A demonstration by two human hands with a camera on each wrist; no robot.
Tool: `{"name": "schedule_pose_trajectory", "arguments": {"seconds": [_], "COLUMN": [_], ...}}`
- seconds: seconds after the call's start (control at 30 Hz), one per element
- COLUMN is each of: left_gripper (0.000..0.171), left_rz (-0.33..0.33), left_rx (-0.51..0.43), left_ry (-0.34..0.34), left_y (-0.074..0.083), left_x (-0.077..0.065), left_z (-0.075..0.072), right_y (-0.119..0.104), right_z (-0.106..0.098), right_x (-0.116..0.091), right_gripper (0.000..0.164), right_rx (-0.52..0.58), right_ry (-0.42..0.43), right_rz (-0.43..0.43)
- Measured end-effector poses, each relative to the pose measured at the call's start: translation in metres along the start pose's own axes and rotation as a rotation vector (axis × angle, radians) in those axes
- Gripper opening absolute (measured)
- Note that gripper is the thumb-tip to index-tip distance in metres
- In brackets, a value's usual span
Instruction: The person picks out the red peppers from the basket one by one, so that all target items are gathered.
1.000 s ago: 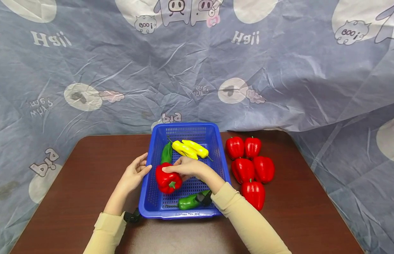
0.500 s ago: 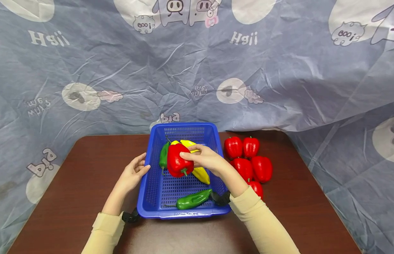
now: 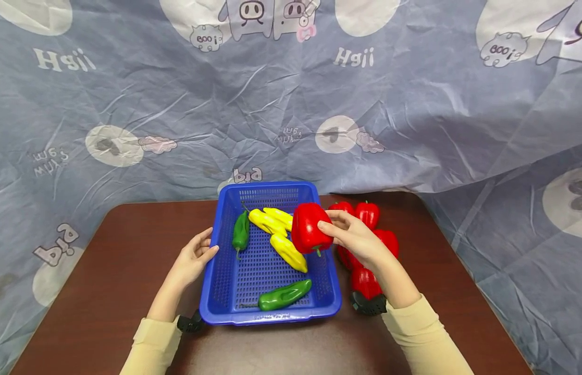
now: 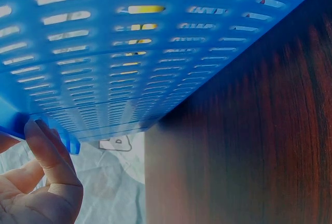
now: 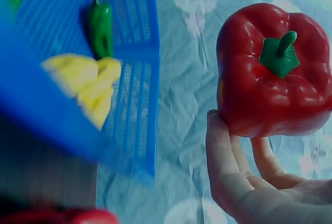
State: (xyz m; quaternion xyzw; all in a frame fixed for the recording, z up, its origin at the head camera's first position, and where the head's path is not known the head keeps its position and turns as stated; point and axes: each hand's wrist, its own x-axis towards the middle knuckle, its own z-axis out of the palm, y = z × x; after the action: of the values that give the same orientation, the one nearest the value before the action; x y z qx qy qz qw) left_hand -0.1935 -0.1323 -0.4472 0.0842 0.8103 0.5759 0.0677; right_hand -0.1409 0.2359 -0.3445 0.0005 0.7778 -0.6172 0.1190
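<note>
My right hand [image 3: 354, 234] holds a red bell pepper [image 3: 311, 227] between thumb and fingers, raised over the right rim of the blue basket [image 3: 335, 291]. Its green stem [image 5: 280, 53] faces the camera in the right wrist view. With thumb and fingers, my left hand [image 3: 189, 263] grips the basket's left rim; in the left wrist view its fingers are at the lip. Inside lie several yellow peppers [image 3: 288, 252], a long green pepper [image 3: 241, 230] at the left and another green pepper [image 3: 285, 295] near the front.
Several red bell peppers [image 3: 366, 281] are grouped on the brown table [image 3: 441, 291] right of the basket, partly hidden by my right hand and forearm. A grey patterned cloth [image 3: 253, 120] hangs behind the table.
My right hand has lifted the red bell pepper out of the basket's left part and carried it right to the right rim, uncovering the yellow peppers. My left hand has stayed at the left rim.
</note>
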Motion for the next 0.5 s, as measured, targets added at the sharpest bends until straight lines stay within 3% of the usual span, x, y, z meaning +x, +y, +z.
{"name": "schedule_pose_trajectory", "arguments": {"seconds": [0.3,0.5], "left_gripper": [0.058,0.058], "left_rz": [-0.007,-0.002], "left_rx": [0.0,-0.005], "left_ry": [0.008,0.006], "left_y": [0.003,0.002], "left_x": [-0.002,0.0], "left_z": [0.001,0.003], "right_y": [0.022,0.046], "right_z": [-0.049,-0.075], "right_x": [-0.038,-0.061], "right_gripper": [0.068,0.046], "right_rx": [0.037,0.085], "right_ry": [0.112,0.16], "right_rz": [0.005,-0.019]}}
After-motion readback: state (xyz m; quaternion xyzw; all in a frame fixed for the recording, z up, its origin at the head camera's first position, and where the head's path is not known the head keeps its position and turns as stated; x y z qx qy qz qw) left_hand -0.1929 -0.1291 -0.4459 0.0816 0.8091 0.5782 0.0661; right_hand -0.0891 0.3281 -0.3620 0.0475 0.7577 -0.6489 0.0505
